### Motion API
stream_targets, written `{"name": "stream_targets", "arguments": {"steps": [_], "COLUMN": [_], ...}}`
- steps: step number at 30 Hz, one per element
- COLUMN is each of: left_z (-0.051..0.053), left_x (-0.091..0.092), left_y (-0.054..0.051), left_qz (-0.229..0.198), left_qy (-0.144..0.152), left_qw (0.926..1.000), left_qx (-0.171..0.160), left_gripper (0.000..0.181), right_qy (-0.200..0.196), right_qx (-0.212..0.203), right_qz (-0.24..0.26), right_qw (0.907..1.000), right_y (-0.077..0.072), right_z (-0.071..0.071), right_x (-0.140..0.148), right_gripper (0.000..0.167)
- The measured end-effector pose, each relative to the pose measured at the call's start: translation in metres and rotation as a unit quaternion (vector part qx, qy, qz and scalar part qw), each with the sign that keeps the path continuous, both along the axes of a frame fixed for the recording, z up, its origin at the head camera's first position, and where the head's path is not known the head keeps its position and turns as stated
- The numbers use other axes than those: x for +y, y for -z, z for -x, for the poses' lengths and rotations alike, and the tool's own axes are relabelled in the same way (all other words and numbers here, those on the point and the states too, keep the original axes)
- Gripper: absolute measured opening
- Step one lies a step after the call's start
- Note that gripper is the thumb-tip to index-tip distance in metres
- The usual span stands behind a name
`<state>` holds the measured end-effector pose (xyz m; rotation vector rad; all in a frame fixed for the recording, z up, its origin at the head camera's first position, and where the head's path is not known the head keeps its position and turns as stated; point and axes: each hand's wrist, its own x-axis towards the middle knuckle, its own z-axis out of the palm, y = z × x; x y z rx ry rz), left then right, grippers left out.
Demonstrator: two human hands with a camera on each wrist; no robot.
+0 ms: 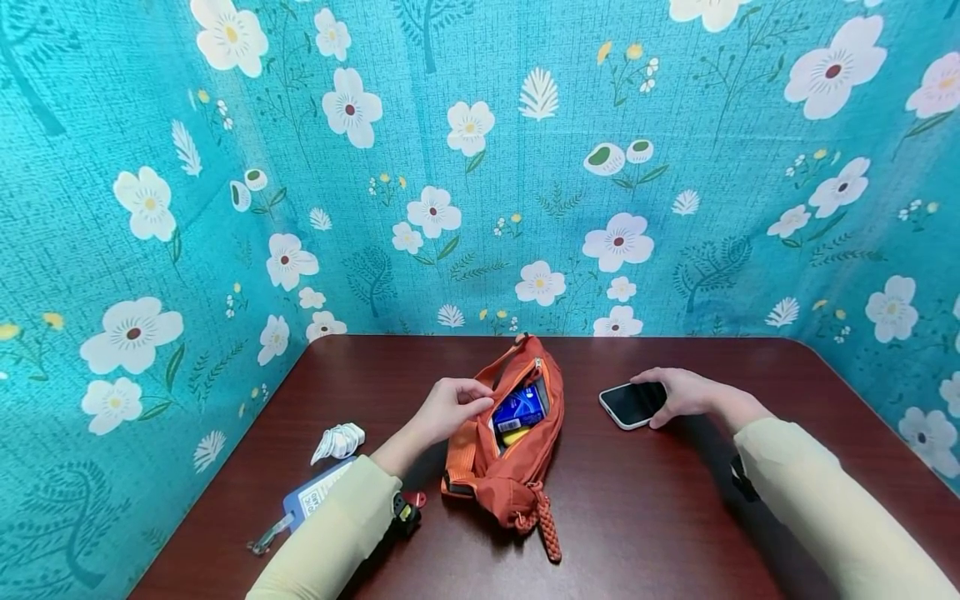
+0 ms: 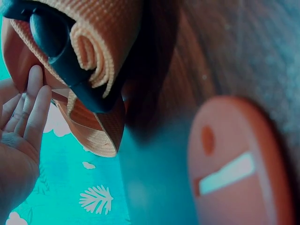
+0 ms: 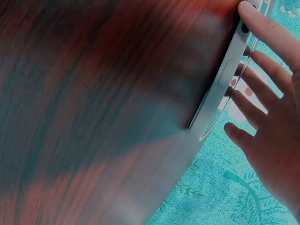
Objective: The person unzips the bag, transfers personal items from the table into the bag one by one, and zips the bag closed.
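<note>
Both hands are busy: the left hand point(image 1: 453, 408) pinches the near-side lip of the bag point(image 1: 553, 433) between thumb and finger, its other fingers loose, probably to keep the unzipped mouth apart, while the right hand point(image 1: 681, 392) grips the phone point(image 1: 624, 406), thumb on one edge and fingers on the other. That edge grip seems to suit so thin, flat a thing and leaves most of the dark screen uncovered. Bag and phone are well apart on the table point(image 1: 600, 525), phone to the right; whether it lies flat or is slightly raised, I cannot tell. Inside the bag, a blue pack point(image 1: 519, 406) sits above something yellow point(image 1: 514, 436), both showing because the mouth gapes. Left of the bag, a white cable point(image 1: 339, 442) lies bundled, perhaps against tangling, near a blue badge point(image 1: 318, 492) partly hidden by the sleeve point(image 1: 330, 529).
</note>
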<state>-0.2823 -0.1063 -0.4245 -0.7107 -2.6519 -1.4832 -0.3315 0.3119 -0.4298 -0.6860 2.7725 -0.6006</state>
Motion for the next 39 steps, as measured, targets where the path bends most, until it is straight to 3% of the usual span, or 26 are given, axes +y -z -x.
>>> {"name": "stream_targets", "arguments": {"steps": [17, 27, 39], "left_z": [0.0, -0.001, 0.0], "left_x": [0.0, 0.0, 0.0], "left_y": [-0.001, 0.001, 0.0], "left_qz": [0.0, 0.001, 0.004], "left_qy": [-0.004, -0.006, -0.003], "left_qw": [1.0, 1.0, 1.0], "left_qx": [-0.002, -0.005, 0.003], "left_gripper": [0.012, 0.012, 0.011], "right_qy": [-0.019, -0.025, -0.003], "right_qx": [0.046, 0.051, 0.033], "right_qz": [0.007, 0.038, 0.022], "right_qw": [0.9988, 0.9977, 0.9992], "right_y": [0.01, 0.015, 0.016], "right_z": [-0.003, -0.004, -0.009], "right_x": [-0.004, -0.002, 0.001], "right_gripper": [0.079, 0.076, 0.085]}}
